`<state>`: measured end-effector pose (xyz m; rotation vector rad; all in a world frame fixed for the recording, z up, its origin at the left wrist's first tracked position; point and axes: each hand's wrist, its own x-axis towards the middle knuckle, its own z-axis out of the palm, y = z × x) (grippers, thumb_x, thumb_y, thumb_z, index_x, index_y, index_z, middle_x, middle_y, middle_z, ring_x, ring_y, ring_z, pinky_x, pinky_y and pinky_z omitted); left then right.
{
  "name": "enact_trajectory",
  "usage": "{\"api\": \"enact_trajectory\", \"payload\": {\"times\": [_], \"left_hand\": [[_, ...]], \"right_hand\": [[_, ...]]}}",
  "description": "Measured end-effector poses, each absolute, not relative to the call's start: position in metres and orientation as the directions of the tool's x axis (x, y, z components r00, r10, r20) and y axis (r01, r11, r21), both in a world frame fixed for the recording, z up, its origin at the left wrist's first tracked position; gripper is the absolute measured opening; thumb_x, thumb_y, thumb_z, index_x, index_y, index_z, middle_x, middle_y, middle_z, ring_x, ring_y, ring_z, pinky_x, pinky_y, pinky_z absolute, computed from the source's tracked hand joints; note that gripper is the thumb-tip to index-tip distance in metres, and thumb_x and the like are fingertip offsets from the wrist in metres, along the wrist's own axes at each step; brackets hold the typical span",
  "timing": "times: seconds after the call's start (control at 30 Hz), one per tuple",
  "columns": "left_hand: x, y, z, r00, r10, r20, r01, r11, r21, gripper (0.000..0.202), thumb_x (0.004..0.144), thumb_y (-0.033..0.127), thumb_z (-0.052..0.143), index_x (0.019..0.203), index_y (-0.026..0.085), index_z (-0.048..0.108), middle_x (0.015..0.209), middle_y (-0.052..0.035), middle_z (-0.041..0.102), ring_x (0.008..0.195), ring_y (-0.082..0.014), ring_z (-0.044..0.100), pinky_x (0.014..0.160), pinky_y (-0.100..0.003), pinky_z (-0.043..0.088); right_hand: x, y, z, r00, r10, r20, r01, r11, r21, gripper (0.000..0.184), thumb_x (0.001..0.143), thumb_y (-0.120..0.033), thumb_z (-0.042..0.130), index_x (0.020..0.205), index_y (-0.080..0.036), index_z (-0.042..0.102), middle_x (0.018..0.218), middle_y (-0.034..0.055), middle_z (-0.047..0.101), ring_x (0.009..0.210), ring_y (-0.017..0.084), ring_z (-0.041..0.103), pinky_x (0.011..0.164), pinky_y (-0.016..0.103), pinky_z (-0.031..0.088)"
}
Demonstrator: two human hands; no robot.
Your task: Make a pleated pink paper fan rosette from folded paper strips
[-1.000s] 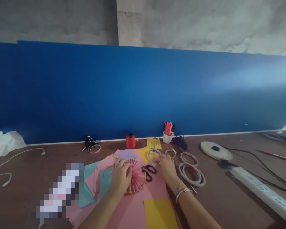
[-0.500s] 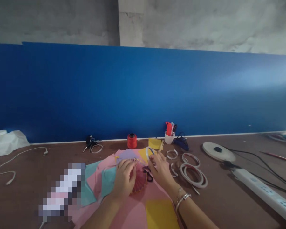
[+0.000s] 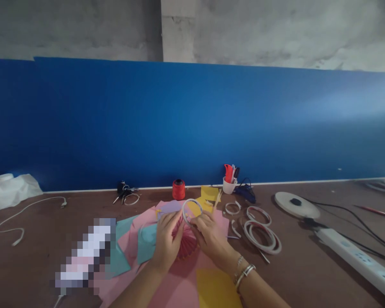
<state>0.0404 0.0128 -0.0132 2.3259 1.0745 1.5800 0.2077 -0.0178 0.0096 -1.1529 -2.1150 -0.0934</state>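
Observation:
My left hand is closed on the left edge of a pink pleated paper fan, whose folds spread out between my hands. Pinched in the fingers of my right hand is a thin white ring, which looks like a coiled strip of tape. It stands up over the top of the fan, close to my left fingertips; whether it touches the fan I cannot tell. Under both hands lie sheets of pink paper, with a teal sheet at the left and a yellow sheet in front.
Behind are a red thread spool and a white cup holding pens and a red-handled tool. To the right lie white strip coils, a round white disc and a power strip. Keys and a white cable lie left.
My right hand has moved left with the white ring, bringing it over the fan near my left hand. A dark loop beside the fan is now hidden.

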Motion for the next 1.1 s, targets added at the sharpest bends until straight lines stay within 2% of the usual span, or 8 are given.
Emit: {"api": "enact_trajectory", "payload": {"times": [0.17,0.23,0.3,0.47,0.7,1.1], "left_hand": [[0.04,0.012,-0.01,0.147,0.606,0.782,0.469,-0.738,0.484,0.016,0.086,0.018,0.055,0.1,0.021,0.063,0.094,-0.0051,0.068,0.091,-0.0204,0.061,0.085,-0.037,0.046],[0.039,0.012,-0.009,0.121,0.614,0.78,0.465,-0.729,0.502,0.008,0.086,0.019,0.055,0.088,0.021,0.063,0.088,-0.0039,0.067,0.087,-0.0198,0.06,0.084,-0.037,0.046],[0.039,0.011,-0.007,0.105,0.621,0.777,0.472,-0.718,0.511,0.008,0.086,0.02,0.055,0.081,0.021,0.061,0.084,-0.0033,0.065,0.086,-0.0198,0.059,0.083,-0.037,0.044],[0.039,0.012,-0.006,0.089,0.652,0.753,0.507,-0.68,0.529,0.009,0.085,0.02,0.054,0.078,0.021,0.059,0.087,-0.0041,0.063,0.088,-0.0216,0.057,0.081,-0.037,0.043],[0.036,0.022,-0.013,0.008,0.7,0.714,0.462,-0.636,0.618,0.012,0.084,0.023,0.054,0.073,0.02,0.059,0.081,-0.0046,0.062,0.085,-0.0215,0.057,0.078,-0.036,0.045],[0.038,0.021,-0.008,0.011,0.714,0.7,0.443,-0.631,0.637,0.013,0.082,0.024,0.054,0.071,0.021,0.061,0.08,-0.004,0.062,0.083,-0.021,0.059,0.077,-0.035,0.047]], "right_hand": [[0.209,-0.017,0.007,-0.336,0.711,0.617,0.778,0.579,-0.243,0.014,0.092,-0.017,0.042,0.093,-0.021,0.055,0.08,0.0034,0.066,0.077,0.018,0.06,0.092,0.041,0.039],[0.21,-0.016,0.008,-0.325,0.706,0.63,0.793,0.566,-0.225,0.014,0.091,-0.016,0.043,0.093,-0.021,0.056,0.08,0.003,0.067,0.078,0.018,0.061,0.096,0.043,0.036],[0.211,-0.014,0.009,-0.296,0.698,0.652,0.818,0.537,-0.205,0.014,0.09,-0.016,0.043,0.091,-0.021,0.056,0.08,0.0029,0.068,0.078,0.018,0.062,0.1,0.046,0.031],[0.217,-0.009,0.009,-0.186,0.715,0.674,0.863,0.447,-0.236,0.012,0.09,-0.021,0.047,0.08,-0.022,0.054,0.071,0.0006,0.068,0.073,0.018,0.063,0.101,0.048,0.027],[0.226,-0.005,0.001,-0.173,0.769,0.615,0.825,0.454,-0.336,0.013,0.089,-0.017,0.043,0.086,-0.023,0.054,0.084,0.0015,0.069,0.086,0.019,0.062,0.102,0.048,0.026],[0.228,-0.005,0.003,-0.109,0.781,0.615,0.793,0.441,-0.42,0.013,0.085,-0.014,0.046,0.081,-0.023,0.056,0.078,0.0005,0.069,0.078,0.018,0.062,0.101,0.049,0.023]]}}
